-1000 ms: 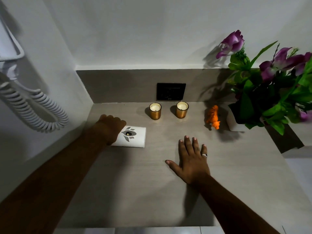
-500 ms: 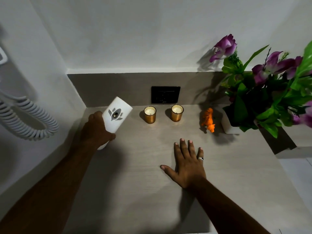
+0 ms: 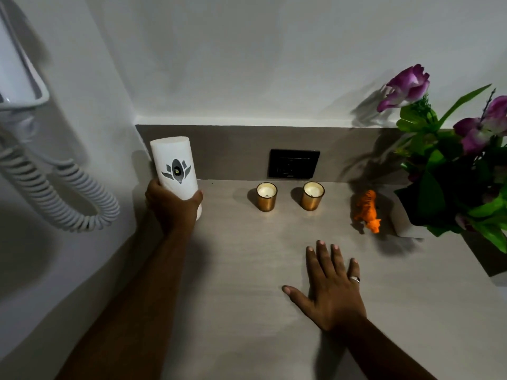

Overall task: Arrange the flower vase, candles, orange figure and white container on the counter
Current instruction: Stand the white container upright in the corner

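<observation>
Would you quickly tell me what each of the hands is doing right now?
Left hand: closed around the lower part of the upright white container.
Right hand: open, flat on the counter, holding nothing.

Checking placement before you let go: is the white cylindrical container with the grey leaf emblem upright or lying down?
Upright: the white cylindrical container stands vertically, emblem facing the camera, left hand gripping its base.

Dim corner | white walls (image 3: 247, 64) | grey-brown worktop (image 3: 247, 283) with matching backsplash (image 3: 233, 152) | black socket plate (image 3: 293, 164) | white wall-mounted hairdryer, coiled cord (image 3: 55, 193), left
</observation>
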Tool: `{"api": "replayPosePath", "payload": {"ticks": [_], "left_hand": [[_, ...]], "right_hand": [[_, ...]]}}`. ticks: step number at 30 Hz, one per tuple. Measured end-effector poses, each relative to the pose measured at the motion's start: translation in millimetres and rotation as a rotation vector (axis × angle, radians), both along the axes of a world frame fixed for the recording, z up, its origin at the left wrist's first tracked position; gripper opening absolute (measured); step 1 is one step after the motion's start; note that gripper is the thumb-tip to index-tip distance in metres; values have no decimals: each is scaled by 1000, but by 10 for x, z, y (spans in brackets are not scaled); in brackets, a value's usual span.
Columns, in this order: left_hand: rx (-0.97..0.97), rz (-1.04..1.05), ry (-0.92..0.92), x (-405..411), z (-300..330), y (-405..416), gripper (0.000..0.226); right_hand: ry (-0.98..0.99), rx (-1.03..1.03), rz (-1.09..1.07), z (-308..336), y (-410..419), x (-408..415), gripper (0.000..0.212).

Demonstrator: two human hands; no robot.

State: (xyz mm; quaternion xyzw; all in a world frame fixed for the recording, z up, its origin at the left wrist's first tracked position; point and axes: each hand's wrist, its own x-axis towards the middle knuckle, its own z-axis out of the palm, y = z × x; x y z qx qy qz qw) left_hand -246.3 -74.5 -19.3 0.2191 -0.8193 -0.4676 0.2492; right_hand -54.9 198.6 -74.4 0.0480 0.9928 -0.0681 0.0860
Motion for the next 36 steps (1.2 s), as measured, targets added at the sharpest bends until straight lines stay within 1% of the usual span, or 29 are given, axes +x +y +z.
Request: {"api": "replayPosePath", "payload": {"ticks": [3, 6, 10, 13, 14, 15, 17, 19, 21, 22, 24, 26, 28, 30, 31, 33, 35, 36], "left_hand": [[33, 4, 63, 49, -89, 28, 94], [47, -14, 79, 93, -184, 22, 98], [44, -50, 48, 80, -252, -31, 100], [-12, -78, 13, 265, -357, -49, 97], [-43, -75, -26, 395, -428, -33, 96], [-101, -80, -88, 551, -512, -3, 97], [-326, -169, -210, 913, -645, 106, 98], [-593, -415, -292, 1253, -682, 258, 91], [-811, -693, -386, 1498, -629, 428, 89], [-884, -788, -415, 1563, -617, 490, 90], [-949, -869, -451, 1618, -577, 566, 94], [-955, -884, -466, 1614, -563, 616, 96], [-940, -875, -448, 1590, -564, 678, 98], [-941, -858, -441, 1545, -567, 774, 100], [-952, -849, -444, 1530, -570, 825, 101], [-964, -824, -429, 1509, -571, 877, 102], [-953, -813, -397, 1497, -604, 898, 102], [-945, -811, -384, 1497, -615, 903, 101]], "right_hand": [[2, -10, 3, -2, 1, 9, 103], [-1, 0, 3, 0, -5, -4, 102], [9, 2, 3, 21, -14, -5, 101], [24, -25, 2, 38, -26, 0, 101], [24, -30, 0, 41, -22, -2, 101], [23, -32, -1, 44, -17, -2, 101], [24, -36, -5, 47, -15, 2, 101], [20, -51, -6, 70, -17, 28, 103], [17, -78, -26, 89, -10, 52, 106], [20, -94, -44, 100, -8, 67, 107], [56, -154, -86, 138, -8, 153, 107], [167, -322, -174, 173, 24, 304, 98], [327, -518, -389, 170, 139, 458, 85], [484, -614, -646, 141, 383, 512, 76], [527, -633, -752, 139, 531, 492, 76], [552, -687, -880, 181, 824, 356, 86], [580, -732, -917, 212, 1104, 99, 101], [626, -761, -923, 227, 1227, -34, 108]]}}
